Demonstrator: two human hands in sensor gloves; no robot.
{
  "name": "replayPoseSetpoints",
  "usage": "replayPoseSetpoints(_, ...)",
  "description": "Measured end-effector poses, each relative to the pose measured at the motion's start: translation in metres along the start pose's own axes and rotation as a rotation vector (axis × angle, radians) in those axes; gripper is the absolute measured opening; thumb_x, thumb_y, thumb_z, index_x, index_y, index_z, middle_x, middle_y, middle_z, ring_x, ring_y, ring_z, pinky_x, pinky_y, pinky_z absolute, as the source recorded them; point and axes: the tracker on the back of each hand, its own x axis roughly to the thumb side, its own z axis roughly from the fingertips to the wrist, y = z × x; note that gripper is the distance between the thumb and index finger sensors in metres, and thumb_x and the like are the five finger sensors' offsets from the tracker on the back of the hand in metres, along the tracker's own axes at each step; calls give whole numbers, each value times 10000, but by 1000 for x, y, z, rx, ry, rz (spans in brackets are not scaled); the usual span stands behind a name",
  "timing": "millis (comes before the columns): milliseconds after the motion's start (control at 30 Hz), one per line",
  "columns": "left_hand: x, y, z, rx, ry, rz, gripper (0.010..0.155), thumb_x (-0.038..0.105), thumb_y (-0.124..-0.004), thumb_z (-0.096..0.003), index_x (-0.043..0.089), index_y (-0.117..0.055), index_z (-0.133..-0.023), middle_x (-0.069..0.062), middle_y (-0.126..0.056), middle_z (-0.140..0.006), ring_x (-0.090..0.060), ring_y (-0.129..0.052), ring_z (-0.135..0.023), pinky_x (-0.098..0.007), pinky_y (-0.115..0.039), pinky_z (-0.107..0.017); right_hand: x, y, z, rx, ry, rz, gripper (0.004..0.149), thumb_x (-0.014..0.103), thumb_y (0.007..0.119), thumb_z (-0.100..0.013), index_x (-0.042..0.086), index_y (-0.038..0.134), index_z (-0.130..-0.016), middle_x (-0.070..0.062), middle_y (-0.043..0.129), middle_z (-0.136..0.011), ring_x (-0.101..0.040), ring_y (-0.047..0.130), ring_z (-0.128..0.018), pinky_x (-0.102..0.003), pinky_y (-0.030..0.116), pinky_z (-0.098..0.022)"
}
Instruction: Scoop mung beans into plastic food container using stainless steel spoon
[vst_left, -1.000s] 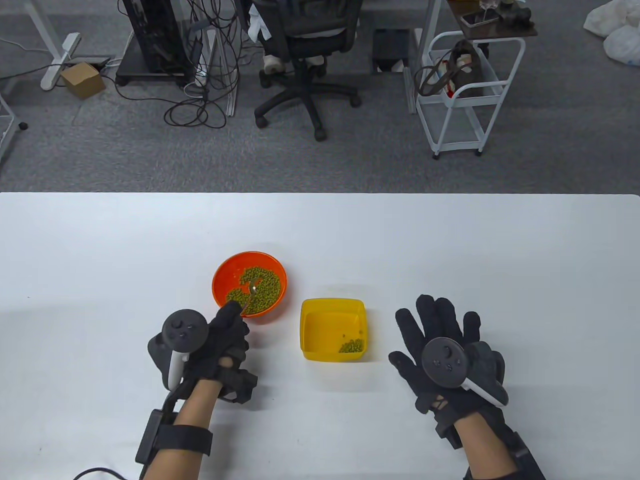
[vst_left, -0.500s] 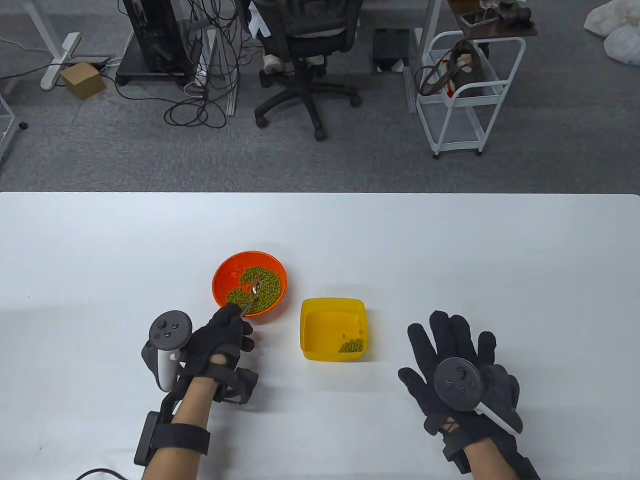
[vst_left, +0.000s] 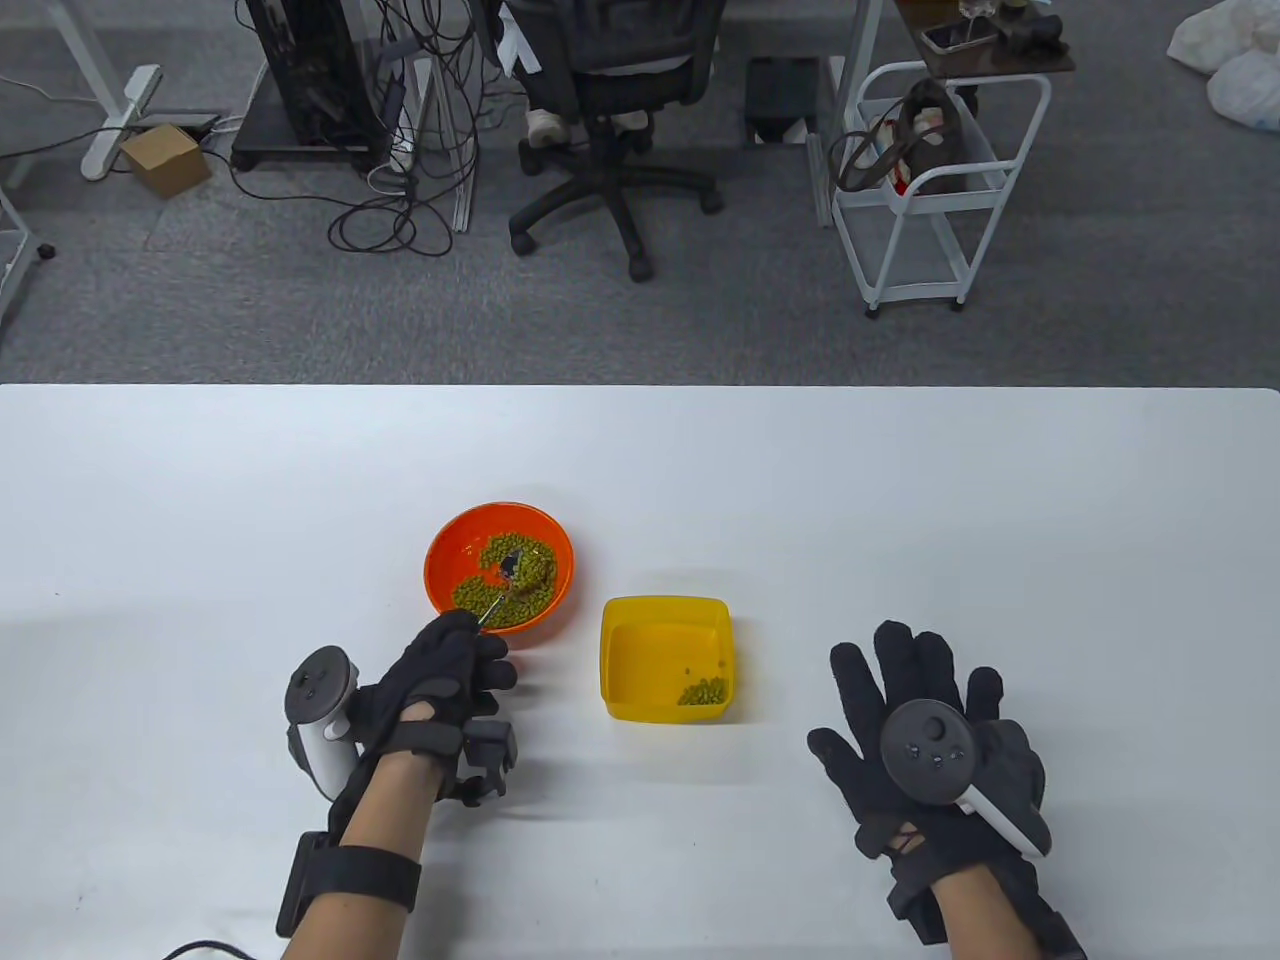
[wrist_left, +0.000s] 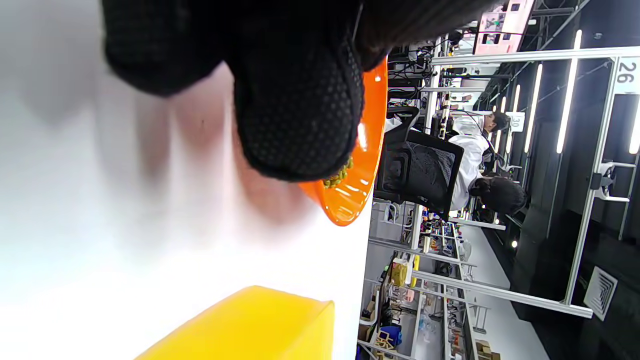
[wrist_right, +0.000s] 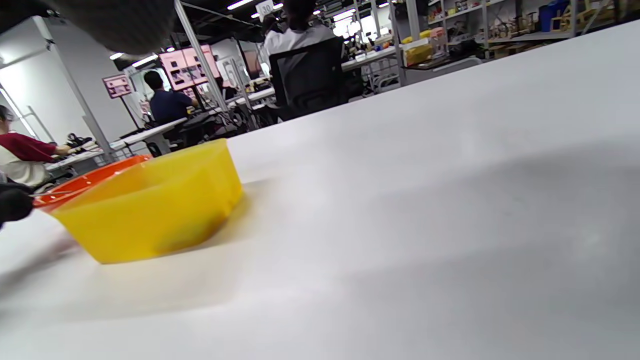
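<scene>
An orange bowl (vst_left: 446, 548) of mung beans (vst_left: 474, 595) sits left of centre on the white table; its rim also shows in the left wrist view (wrist_left: 371, 165) and the right wrist view (wrist_right: 85, 179). My left hand (vst_left: 445, 672) grips the handle of a stainless steel spoon (vst_left: 503, 582), whose bowl lies in the beans. A yellow plastic container (vst_left: 620, 655) stands right of the orange bowl with a few beans (vst_left: 704, 691) in its near right corner; it also shows in the left wrist view (wrist_left: 260, 325) and the right wrist view (wrist_right: 150, 200). My right hand (vst_left: 915, 710) rests flat on the table, fingers spread, right of the container.
The white table (vst_left: 900, 480) reaches far to both sides and to the back edge. Beyond it on the floor stand an office chair (vst_left: 610, 90), a white wire cart (vst_left: 930, 180) and cables.
My left hand has rolled and drawn back toward me, and the spoon has pushed deeper into the beans. My right hand slid a little right and toward me, still flat.
</scene>
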Motion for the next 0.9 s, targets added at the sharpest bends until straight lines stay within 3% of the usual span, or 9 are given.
replayPoseSetpoints(467, 3, -2, 3, -23, -11, 39, 486, 333, -672, -479, 173, -670, -938, -26, -921, -743, -132, -1048, -479, -396, -863, -410, -24, 13, -15, 27, 80, -44, 744, 616, 637, -525, 391, 214, -1095, 62, -74, -1124, -337, -102, -1039, -629, -133, -618)
replayPoseSetpoints(667, 15, -22, 7, -212, -81, -64, 454, 346, -713, -481, 209, -704, -914, 19, -935, -705, -101, -1041, -429, -376, -863, -395, -29, 15, -17, 24, 83, -69, 741, 612, 639, -525, 384, 226, -1096, 59, -60, -1128, -332, -89, -1044, -629, -133, -620)
replayPoseSetpoints(900, 15, -46, 10, -324, -88, -269, 434, 343, -730, -478, 212, -736, -892, 20, -947, -679, -106, -1042, -394, -376, -864, -380, -30, 14, -17, -6, 70, -79, 732, 608, 643, -522, 376, 255, -1098, 54, -29, -1138, -331, -58, -1053, -632, -123, -625)
